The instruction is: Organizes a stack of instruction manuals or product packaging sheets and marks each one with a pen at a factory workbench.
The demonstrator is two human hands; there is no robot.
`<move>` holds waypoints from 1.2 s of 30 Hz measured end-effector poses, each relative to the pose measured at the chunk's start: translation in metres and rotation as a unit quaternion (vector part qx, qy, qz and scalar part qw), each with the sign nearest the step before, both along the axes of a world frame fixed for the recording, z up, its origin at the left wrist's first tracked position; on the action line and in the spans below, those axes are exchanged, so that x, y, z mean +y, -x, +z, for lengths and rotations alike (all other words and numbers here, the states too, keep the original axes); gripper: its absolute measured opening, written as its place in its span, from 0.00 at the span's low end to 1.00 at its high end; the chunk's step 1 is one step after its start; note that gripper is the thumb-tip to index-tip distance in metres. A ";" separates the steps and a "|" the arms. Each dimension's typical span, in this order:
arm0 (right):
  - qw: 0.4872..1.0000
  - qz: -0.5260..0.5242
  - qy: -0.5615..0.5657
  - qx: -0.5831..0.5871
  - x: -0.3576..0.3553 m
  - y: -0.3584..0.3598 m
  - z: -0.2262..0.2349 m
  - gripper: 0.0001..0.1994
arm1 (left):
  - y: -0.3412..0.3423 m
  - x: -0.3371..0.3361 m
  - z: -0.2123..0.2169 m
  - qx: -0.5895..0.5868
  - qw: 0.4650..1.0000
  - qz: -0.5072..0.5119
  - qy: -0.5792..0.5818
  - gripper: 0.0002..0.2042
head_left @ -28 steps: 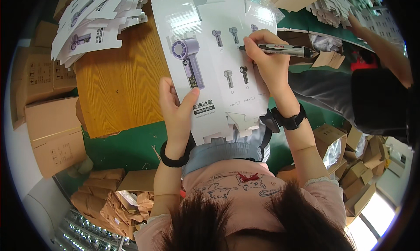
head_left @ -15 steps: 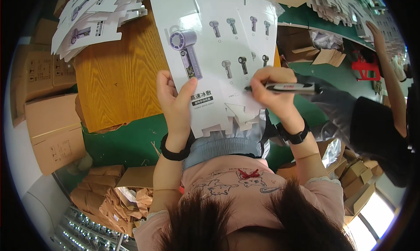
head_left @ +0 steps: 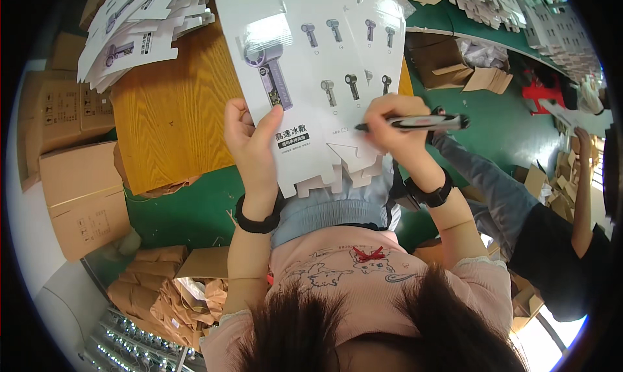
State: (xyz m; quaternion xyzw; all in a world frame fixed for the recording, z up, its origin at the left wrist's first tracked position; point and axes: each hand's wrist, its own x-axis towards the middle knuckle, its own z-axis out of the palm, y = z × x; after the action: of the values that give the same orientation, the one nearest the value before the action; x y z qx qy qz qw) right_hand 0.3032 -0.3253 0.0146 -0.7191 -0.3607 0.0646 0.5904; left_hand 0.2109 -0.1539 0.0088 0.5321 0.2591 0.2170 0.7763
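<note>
Flattened white cartons (head_left: 303, 70) printed with handheld fans lie in front of me, their far part over the wooden table (head_left: 172, 112). My left hand (head_left: 254, 140) grips their left edge, thumb on the printed face and fingers curled at the side. In my right hand (head_left: 397, 127) is a black-and-white marker pen (head_left: 428, 122), its dark tip pointing left, close to the lower part of the right-hand carton panel. Whether the tip touches the card I cannot tell. Cut tabs and flaps (head_left: 344, 171) stick out at the cartons' near end.
More flat cartons (head_left: 139, 31) are heaped on the table's far left. Brown boxes (head_left: 84, 197) stand at the left, with crumpled brown paper (head_left: 188, 307) below. At the right are an open box (head_left: 448, 67), a red stool (head_left: 537, 93) and another person (head_left: 545, 249).
The cartons and both my hands have shifted slightly left and up in the picture. The marker remains in my right hand. The person at the right has moved, now with white card near a hand.
</note>
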 end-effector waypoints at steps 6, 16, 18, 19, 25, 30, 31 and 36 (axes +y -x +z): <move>0.957 -0.135 -0.206 0.155 -0.019 -0.016 0.004 0.08 | 0.032 0.023 0.040 -0.115 0.978 0.162 -0.058 0.14; 0.909 -0.233 -0.295 0.178 -0.031 -0.047 0.001 0.06 | 0.097 0.086 -0.026 0.094 0.949 0.295 -0.057 0.07; 0.913 -0.230 -0.285 0.179 -0.025 -0.050 -0.004 0.06 | 0.111 0.093 -0.041 0.184 0.965 0.174 -0.063 0.07; 0.912 -0.230 -0.272 0.202 -0.022 -0.050 -0.006 0.06 | 0.106 0.089 -0.037 0.227 0.955 0.158 -0.106 0.07; 0.920 -0.174 -0.207 0.283 -0.006 -0.058 -0.015 0.06 | 0.042 0.056 0.012 0.160 0.952 0.037 -0.257 0.08; 0.932 -0.154 -0.192 0.267 0.009 -0.062 -0.009 0.06 | -0.035 0.038 0.017 0.139 0.905 -0.074 -0.396 0.13; 0.937 -0.150 -0.179 0.261 0.010 -0.064 -0.007 0.06 | -0.039 0.035 0.017 0.136 0.905 -0.077 -0.396 0.13; 0.964 -0.159 -0.094 0.193 0.021 -0.068 0.003 0.06 | -0.036 0.025 0.010 0.148 0.903 -0.130 -0.381 0.16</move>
State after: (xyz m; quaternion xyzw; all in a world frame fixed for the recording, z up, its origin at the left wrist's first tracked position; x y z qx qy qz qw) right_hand 0.3714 -0.3046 0.0180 -0.6825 -0.1259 0.0733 0.7162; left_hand 0.2467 -0.1285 0.0184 0.8421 0.1974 0.1153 0.4885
